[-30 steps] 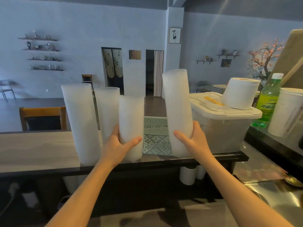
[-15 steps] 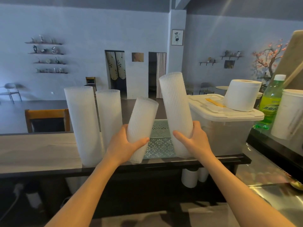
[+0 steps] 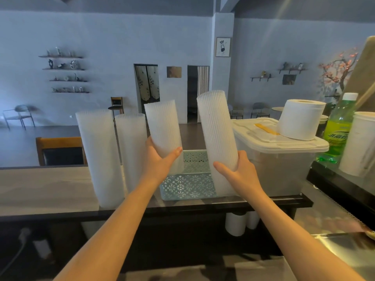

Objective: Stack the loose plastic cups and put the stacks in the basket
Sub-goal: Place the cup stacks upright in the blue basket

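Your left hand [image 3: 160, 161] grips a short cup stack [image 3: 163, 131] above the basket [image 3: 187, 186], your right hand [image 3: 239, 173] grips the tall stack [image 3: 218, 132] standing by its right end, and two stacks [image 3: 97, 155] wait left of your fingers

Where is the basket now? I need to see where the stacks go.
Head view, centre: the basket sits on the table, between the two hand-held stacks, left of the lidded bin.
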{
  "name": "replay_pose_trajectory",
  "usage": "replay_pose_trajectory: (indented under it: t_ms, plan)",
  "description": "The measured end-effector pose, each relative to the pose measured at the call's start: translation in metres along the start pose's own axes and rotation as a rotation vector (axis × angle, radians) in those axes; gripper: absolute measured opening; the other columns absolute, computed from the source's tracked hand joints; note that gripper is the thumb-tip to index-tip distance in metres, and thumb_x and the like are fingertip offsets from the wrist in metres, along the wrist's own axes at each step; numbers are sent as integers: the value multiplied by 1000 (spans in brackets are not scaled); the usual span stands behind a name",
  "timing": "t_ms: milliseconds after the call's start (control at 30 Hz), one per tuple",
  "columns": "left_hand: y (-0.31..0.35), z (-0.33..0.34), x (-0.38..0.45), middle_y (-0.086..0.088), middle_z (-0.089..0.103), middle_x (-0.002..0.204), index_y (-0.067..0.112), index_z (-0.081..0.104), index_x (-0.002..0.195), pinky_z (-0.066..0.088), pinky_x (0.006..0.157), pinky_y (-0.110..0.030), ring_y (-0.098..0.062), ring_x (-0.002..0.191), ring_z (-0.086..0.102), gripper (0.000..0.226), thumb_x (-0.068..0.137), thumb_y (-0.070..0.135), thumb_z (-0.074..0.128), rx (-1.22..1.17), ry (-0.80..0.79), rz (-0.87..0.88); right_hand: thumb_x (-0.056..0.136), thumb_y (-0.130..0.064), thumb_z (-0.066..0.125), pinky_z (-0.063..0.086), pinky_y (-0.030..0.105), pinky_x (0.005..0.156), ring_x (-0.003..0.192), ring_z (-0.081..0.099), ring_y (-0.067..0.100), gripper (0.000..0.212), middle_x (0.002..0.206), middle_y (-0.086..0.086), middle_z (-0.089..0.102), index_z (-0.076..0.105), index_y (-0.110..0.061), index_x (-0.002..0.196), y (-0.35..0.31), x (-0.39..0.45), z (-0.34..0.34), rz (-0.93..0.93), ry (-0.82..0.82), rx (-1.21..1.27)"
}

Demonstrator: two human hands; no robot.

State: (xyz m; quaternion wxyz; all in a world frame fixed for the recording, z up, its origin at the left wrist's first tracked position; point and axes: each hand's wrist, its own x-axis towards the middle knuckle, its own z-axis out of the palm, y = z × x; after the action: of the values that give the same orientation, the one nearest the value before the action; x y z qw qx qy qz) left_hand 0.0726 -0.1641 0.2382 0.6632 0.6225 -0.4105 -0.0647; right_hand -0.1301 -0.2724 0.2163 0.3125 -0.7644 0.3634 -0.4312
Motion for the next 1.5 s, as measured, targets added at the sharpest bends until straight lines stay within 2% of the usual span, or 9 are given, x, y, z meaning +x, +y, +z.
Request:
replay_pose_trajectory:
  t_ms: [133,267,600,833,967,1167,1333,1433,1500]
  plan:
    - [-4,4,3,3,47,127,20,26,145,47,80,-20,-13,112,51,86,79,36,79,11,9,7,81,-49,75,54,38,76,94,57,13,56,103,-10,53,41,-20,114,-4,2,0,9,9,6]
    - [-9,3,3,3,50,127,20,31,143,48,77,-16,-9,107,54,83,77,38,80,33,46,35,80,-46,77,50,28,68,95,57,7,57,105,-13,54,43,-18,117,-23,12,2,-18,36,122]
    - [-36,15,10,-1,48,137,18,25,147,49,101,-40,-21,121,52,96,73,35,84,181,45,-43,81,-32,78,47,20,70,107,55,18,81,123,0,49,27,-18,141,-55,59,49,-25,9,292]
    - [-54,15,-4,4,49,123,16,31,139,45,77,-18,-14,108,53,87,72,29,84,240,38,-89,78,-28,83,52,43,91,111,56,25,82,125,5,52,27,-15,136,-51,75,69,95,-111,214]
    - [-63,11,-5,1,49,124,14,36,135,38,69,-11,-12,106,51,80,73,31,83,237,42,-98,75,-24,86,51,46,96,117,53,27,84,128,7,50,29,-12,135,-45,86,82,135,-184,164]
    - [-62,4,-4,15,40,125,18,31,144,37,70,-2,0,110,42,80,80,28,79,183,-26,-47,70,-21,89,50,46,98,117,53,25,89,129,4,54,33,-16,139,-28,103,89,255,-255,237]
    - [-62,2,0,15,42,123,20,36,142,39,90,-20,-4,115,44,81,76,37,81,199,-32,-53,72,-14,86,50,45,99,115,55,23,79,126,4,57,38,-17,134,-20,102,93,304,-441,158]
    - [-62,3,2,15,43,120,20,37,140,41,91,-24,-6,113,46,84,73,39,83,217,-16,-62,76,-18,83,51,44,97,110,57,22,68,119,2,59,42,-17,130,-20,99,97,263,-543,70]
    - [-63,2,3,14,44,120,21,36,139,44,92,-26,-7,114,47,84,72,40,84,228,-17,-57,82,-14,78,53,36,89,103,58,17,48,112,0,61,50,-18,120,-23,101,96,229,-618,62]
